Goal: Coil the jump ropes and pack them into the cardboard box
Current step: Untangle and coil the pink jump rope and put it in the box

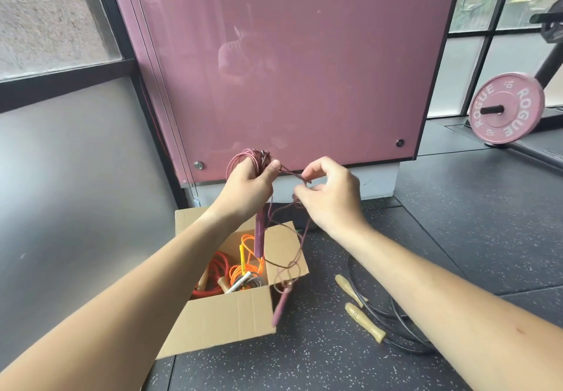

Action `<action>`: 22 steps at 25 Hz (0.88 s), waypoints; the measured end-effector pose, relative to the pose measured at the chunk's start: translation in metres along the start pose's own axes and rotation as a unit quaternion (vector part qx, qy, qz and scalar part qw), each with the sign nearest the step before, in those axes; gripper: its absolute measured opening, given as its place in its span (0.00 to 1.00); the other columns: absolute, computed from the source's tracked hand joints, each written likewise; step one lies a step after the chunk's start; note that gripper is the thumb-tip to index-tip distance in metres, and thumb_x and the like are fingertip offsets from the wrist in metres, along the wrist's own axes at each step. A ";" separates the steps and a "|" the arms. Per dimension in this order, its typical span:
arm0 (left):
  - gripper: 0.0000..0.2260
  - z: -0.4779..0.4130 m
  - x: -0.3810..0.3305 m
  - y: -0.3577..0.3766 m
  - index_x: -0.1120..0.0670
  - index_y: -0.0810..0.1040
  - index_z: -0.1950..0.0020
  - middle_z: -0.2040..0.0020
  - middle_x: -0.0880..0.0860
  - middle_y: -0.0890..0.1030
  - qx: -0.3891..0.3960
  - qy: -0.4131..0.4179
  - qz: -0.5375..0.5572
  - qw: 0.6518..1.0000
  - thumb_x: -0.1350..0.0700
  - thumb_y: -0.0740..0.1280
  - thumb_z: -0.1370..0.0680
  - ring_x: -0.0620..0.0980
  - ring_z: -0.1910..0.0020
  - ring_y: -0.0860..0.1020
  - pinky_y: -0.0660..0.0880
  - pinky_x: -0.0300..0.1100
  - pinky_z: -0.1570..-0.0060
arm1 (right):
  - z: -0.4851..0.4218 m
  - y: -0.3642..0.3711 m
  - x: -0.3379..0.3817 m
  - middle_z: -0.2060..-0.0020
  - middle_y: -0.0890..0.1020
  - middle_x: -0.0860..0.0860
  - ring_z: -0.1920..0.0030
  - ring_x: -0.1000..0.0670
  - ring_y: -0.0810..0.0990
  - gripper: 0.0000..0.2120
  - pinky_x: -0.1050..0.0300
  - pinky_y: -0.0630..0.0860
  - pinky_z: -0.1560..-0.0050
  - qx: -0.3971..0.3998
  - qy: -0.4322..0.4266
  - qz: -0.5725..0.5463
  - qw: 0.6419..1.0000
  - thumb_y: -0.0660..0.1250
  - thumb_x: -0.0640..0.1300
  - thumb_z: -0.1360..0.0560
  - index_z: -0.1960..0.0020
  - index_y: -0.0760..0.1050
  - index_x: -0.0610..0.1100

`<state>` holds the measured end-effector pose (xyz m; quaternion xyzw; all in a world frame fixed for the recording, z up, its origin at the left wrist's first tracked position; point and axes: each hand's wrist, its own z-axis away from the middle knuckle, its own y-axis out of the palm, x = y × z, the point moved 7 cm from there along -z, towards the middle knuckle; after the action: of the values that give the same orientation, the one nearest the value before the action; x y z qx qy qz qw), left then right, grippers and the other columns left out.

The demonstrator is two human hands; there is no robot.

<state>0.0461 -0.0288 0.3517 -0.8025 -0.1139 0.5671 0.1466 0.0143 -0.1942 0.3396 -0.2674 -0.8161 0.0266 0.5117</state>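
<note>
My left hand point(248, 188) grips a bundle of coiled loops of a maroon jump rope point(243, 159), held above the open cardboard box point(225, 317). One maroon handle point(260, 239) hangs below that hand; the other handle point(281, 305) dangles lower at the box's right corner. My right hand point(327, 195) pinches a strand of the same rope just right of the left hand. Loose strands droop between the hands and the box. Inside the box lie an orange rope point(243, 268), a red rope point(217, 265) and wooden handles.
A black jump rope point(393, 314) with wooden handles point(364, 322) lies on the dark speckled floor right of the box. A pink glass panel point(289, 64) stands behind. A pink weight plate point(505, 108) on a bar sits at far right. A grey wall is on the left.
</note>
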 end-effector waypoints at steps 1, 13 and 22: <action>0.13 0.000 0.002 -0.002 0.56 0.68 0.55 0.67 0.50 0.68 -0.011 -0.005 -0.024 1.000 0.50 0.62 0.16 0.49 0.67 0.66 0.67 0.45 0.63 | -0.003 -0.003 0.000 0.59 0.85 0.51 0.68 0.52 0.85 0.07 0.53 0.81 0.61 -0.005 -0.030 0.000 1.000 0.75 0.38 0.31 0.55 0.80 0.47; 0.13 0.001 -0.006 0.003 0.55 0.68 0.58 0.67 0.50 0.67 -0.008 -0.014 -0.034 0.999 0.52 0.62 0.15 0.50 0.67 0.65 0.66 0.45 0.61 | -0.008 -0.033 0.019 0.66 0.79 0.54 0.63 0.49 0.78 0.08 0.55 0.72 0.63 -0.021 -0.226 0.106 0.968 0.74 0.42 0.27 0.62 0.76 0.44; 0.14 0.004 -0.008 0.013 0.59 0.71 0.57 0.65 0.54 0.67 0.046 0.003 -0.013 0.999 0.52 0.65 0.17 0.50 0.66 0.65 0.66 0.46 0.62 | -0.003 -0.023 0.012 0.64 0.83 0.55 0.64 0.52 0.80 0.04 0.55 0.78 0.61 0.066 -0.207 0.144 0.965 0.75 0.46 0.26 0.52 0.86 0.49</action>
<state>0.0398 -0.0431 0.3525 -0.7952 -0.0972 0.5672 0.1909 0.0035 -0.2091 0.3580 -0.3364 -0.8537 0.2083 0.3387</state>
